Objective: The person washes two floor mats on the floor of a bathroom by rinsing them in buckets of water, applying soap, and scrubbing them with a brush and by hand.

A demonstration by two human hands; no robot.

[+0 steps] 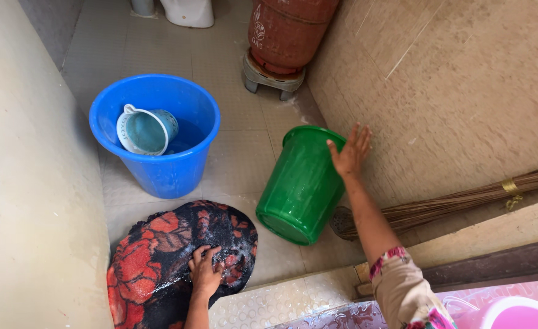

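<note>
The left hand (205, 272) is pressing down on a wet, soapy cloth (171, 256), black with red flowers, that is lying bunched on the tiled floor (244, 152) by the left wall. Its fingers (201, 253) are curling narrow into the cloth, gripping a fold of it.

The right hand (349, 152) is reaching out to a green bucket (302, 186), which is tilting with its mouth facing away and its bottom turned towards the camera. The fingers (360, 137) of this hand are spreading wide, and the palm is resting against the bucket's rim; they are not closing around anything. The green bucket is sitting on the floor just beside the right wall, near the cloth but apart from it.

A blue bucket (156, 137) is standing upright beyond the cloth, and a pale blue mug (146, 130) with a handle is lying tilted inside it. A red gas cylinder (287, 30) is standing on a low stand (272, 78) further back. A broom (464, 198) of brown sticks is lying along the right wall, its end just beside the green bucket. A pink tub (519, 314) is showing at the bottom right corner.
</note>
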